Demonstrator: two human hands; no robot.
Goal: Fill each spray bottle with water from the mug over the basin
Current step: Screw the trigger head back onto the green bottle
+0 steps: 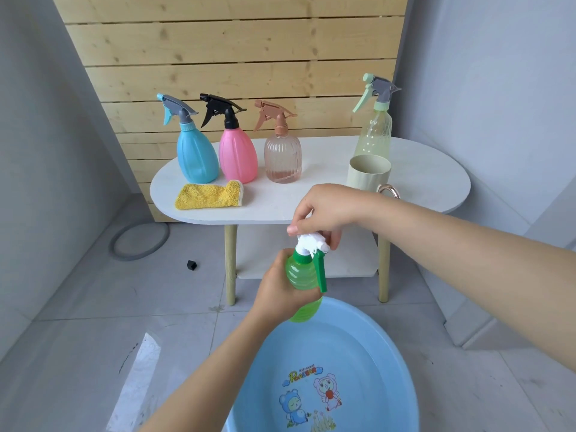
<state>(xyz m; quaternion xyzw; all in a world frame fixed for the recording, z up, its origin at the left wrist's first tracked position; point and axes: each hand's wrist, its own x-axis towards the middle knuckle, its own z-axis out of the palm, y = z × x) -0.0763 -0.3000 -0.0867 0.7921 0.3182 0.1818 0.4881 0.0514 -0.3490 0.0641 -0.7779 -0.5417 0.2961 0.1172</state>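
The right hand (321,210) hides the mug's (367,173) lower front and most of its handle; the basin's (358,347) near rim runs off the bottom edge.

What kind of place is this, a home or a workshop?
Probably a home corner, perhaps a balcony or utility area: grey tiled floor, a small white table against a pale wooden slat wall, and a blue plastic basin with cartoon pictures on the floor.
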